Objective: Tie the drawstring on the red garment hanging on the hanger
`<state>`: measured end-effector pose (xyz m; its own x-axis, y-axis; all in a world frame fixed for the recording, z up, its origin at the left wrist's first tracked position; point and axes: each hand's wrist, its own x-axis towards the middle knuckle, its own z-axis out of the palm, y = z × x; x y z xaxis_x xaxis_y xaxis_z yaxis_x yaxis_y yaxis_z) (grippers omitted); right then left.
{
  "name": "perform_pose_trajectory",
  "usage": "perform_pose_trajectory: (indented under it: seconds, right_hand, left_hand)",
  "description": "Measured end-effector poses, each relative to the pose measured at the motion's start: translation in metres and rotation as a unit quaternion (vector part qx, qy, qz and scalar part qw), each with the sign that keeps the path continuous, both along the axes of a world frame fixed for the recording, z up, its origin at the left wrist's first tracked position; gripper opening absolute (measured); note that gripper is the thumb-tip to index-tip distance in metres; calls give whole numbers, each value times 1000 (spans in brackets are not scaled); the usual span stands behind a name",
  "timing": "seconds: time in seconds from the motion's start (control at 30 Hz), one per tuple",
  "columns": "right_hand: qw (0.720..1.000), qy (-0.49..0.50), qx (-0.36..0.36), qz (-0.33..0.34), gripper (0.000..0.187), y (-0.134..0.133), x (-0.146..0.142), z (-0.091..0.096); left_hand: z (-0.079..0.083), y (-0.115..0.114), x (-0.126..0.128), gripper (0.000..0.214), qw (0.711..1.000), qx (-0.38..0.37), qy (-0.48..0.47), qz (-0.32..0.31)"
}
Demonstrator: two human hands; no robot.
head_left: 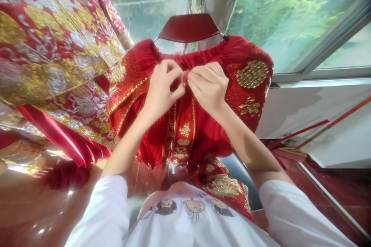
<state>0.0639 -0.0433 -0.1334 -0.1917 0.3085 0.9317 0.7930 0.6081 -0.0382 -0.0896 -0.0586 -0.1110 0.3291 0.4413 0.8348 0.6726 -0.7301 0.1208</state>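
Note:
A red garment [203, 114] with a gathered top edge, gold trim and gold embroidered motifs hangs in front of me on a dark red hanger [189, 27]. Both my hands are up at the middle of its top edge. My left hand [166, 81] pinches one side of a small red ribbon [185, 78], with thumb and fingertips bent toward it. From the other side my right hand [209, 84] closes its fingers on the same ribbon. Whether the ribbon is knotted or looped I cannot tell, as the fingers partly cover it.
Large red cloths [58, 38] with gold and silver embroidery hang at the left. More embroidered red fabric [224, 185] lies on a dark seat below the garment. Windows [290, 19] stand behind. A long red stick [333, 123] leans at the low wall on the right.

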Motion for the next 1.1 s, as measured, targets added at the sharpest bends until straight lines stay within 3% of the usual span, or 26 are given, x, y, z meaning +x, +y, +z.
perform_pose_trajectory:
  seconds: [0.1, 0.23, 0.33, 0.47, 0.6, 0.7, 0.77, 0.9, 0.97, 1.03, 1.1]
  right_hand:
    - [1000, -20, 0, -11, 23, 5, 7, -1]
    - [998, -11, -33, -47, 14, 7, 25, 0]
    - [997, 24, -74, -24, 9, 2, 30, 6]
    - [973, 128, -156, 114, 5, -8, 24, 14]
    - [893, 242, -257, 281, 8, -11, 20, 20]
    - [855, 286, -263, 343, 5, -9, 26, 24]
    - [865, 285, -240, 335, 3, -10, 31, 27]
    - [935, 176, -208, 226, 11, -16, 33, 25]
    - [956, 121, -196, 180, 13, -18, 30, 20]
    - [958, 118, -195, 177, 15, -16, 27, 17]
    - [935, 158, -227, 224, 21, -14, 26, 15]
  left_hand:
    - [-1, 1, -3, 13, 1000, 22, 17, 6]
    - [-5, 6, -17, 18, 997, 43, 7, 62]
    - [-9, 6, -23, 21, 997, 51, -21, 61]
    - [-12, 3, -15, 15, 990, -6, -134, -44]
    - [-11, 7, -5, 12, 955, -86, -243, -146]
    - [-10, 15, -3, 12, 933, -158, -262, -190]
    - [-9, 18, -3, 14, 921, -196, -266, -205]
    - [-9, 20, -2, 15, 903, -228, -280, -232]
    - [-8, 19, -1, 15, 898, -232, -283, -243]
    - [-6, 17, -1, 14, 895, -236, -285, -250]
    - [-4, 14, -3, 13, 892, -246, -285, -250]
